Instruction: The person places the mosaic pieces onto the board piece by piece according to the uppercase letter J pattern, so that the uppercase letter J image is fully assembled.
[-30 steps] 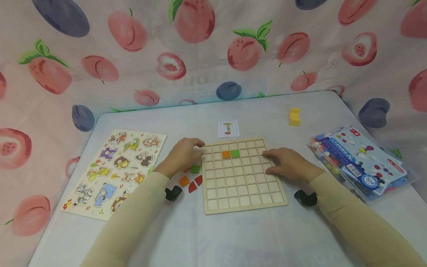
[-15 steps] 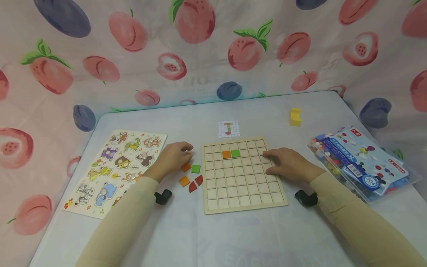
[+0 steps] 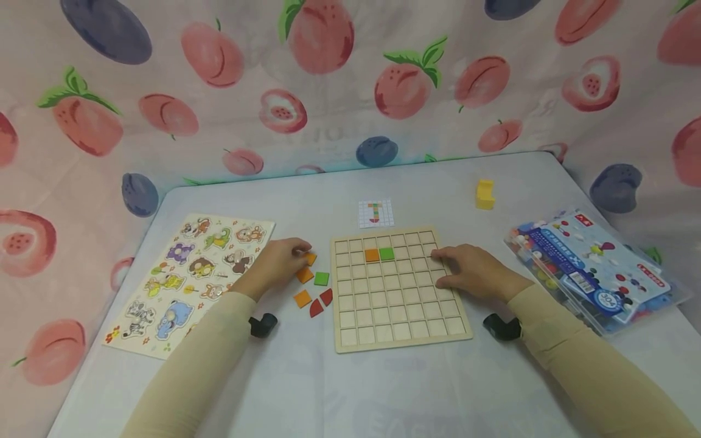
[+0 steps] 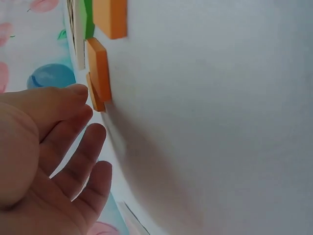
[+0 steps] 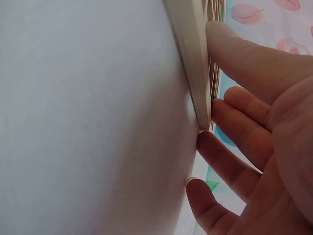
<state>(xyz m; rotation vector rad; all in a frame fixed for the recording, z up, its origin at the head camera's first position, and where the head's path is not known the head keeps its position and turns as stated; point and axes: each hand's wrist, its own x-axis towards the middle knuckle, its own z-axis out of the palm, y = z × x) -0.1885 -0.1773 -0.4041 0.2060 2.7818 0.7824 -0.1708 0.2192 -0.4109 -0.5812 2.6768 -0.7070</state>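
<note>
My left hand (image 3: 276,264) is at the loose tiles left of the board, fingers loosely bent. Its thumb and index fingertips come close to an orange square tile (image 3: 310,259); in the left wrist view I see no tile between them. Beside it lie two more orange tiles (image 3: 304,275), a green tile (image 3: 321,278) and two red quarter-round tiles (image 3: 316,307). My right hand (image 3: 476,271) rests on the right edge of the wooden grid board (image 3: 402,350), thumb and fingertips touching it. An orange tile (image 3: 372,255) and a green tile (image 3: 386,253) sit side by side in the board.
Behind the board lies a small pattern card (image 3: 375,213). An animal puzzle board (image 3: 188,267) is on the left. At the right lies a clear plastic case (image 3: 594,267) with a printed sheet on it, and a yellow block (image 3: 484,194) stands at the back.
My left hand has moved left and down, away from the board's upper left edge, to the loose tiles. My right hand stays on the board's edge.
</note>
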